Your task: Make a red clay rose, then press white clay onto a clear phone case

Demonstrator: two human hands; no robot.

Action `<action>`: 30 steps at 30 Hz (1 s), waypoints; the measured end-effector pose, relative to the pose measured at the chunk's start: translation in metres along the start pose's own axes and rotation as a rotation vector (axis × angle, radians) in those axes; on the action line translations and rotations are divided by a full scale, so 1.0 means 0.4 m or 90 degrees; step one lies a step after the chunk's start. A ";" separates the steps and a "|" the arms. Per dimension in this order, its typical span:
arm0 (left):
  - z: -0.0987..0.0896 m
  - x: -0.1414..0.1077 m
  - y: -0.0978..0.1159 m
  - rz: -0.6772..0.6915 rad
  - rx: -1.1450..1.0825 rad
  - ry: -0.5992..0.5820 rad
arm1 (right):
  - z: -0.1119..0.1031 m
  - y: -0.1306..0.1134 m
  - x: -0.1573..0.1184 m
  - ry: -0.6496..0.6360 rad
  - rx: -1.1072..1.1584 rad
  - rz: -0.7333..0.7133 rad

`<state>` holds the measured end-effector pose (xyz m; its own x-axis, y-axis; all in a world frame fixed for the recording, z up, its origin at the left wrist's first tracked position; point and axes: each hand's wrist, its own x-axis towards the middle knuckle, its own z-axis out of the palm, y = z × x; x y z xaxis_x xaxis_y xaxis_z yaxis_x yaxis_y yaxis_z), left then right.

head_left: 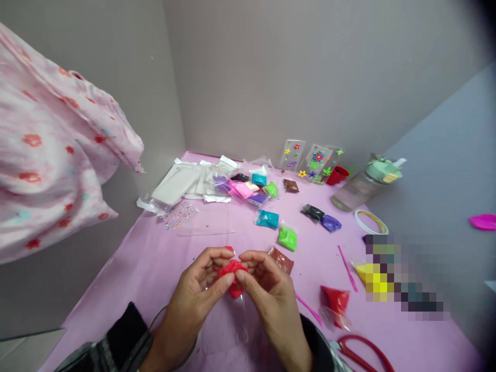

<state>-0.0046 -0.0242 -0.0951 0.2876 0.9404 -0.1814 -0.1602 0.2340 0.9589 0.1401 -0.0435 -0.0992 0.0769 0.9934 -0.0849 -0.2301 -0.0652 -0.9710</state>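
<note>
Pinching red clay [233,267] at twelve o'clock, left fingers [217,252] and right fingers [260,256] are seemingly shaping it, next probably needing light, even pressure.

Passable at left over the table [120,279]; blocked at far left by cases [176,183], at far right by bottle [353,191]; cramped at near right by scissors [358,337] and red packet [336,304].

Head cam, my one feed | I look forward and down from head height | left hand [198,283] and right hand [271,287] close, at lower centre | counter [135,268] stretching away beneath | grey wall [251,77] behind
</note>
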 end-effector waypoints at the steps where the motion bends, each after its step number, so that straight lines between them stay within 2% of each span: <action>1: -0.001 0.000 0.000 0.001 -0.003 -0.009 | -0.001 0.000 0.001 0.003 0.006 -0.002; 7: -0.001 0.004 -0.001 0.017 -0.006 -0.049 | -0.006 -0.007 0.000 -0.006 -0.018 0.006; 14: 0.000 0.004 -0.011 0.018 -0.009 -0.026 | -0.005 -0.006 0.001 -0.024 -0.016 0.030; 17: -0.001 0.004 -0.010 0.021 -0.008 -0.013 | -0.005 -0.003 0.001 -0.021 -0.026 0.021; 30: 0.001 -0.001 -0.001 0.028 0.030 -0.045 | -0.010 -0.007 0.000 -0.017 -0.095 -0.027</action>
<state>-0.0041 -0.0246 -0.0952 0.3476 0.9293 -0.1249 -0.1301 0.1797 0.9751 0.1445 -0.0438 -0.0973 0.0574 0.9976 -0.0390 -0.0796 -0.0344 -0.9962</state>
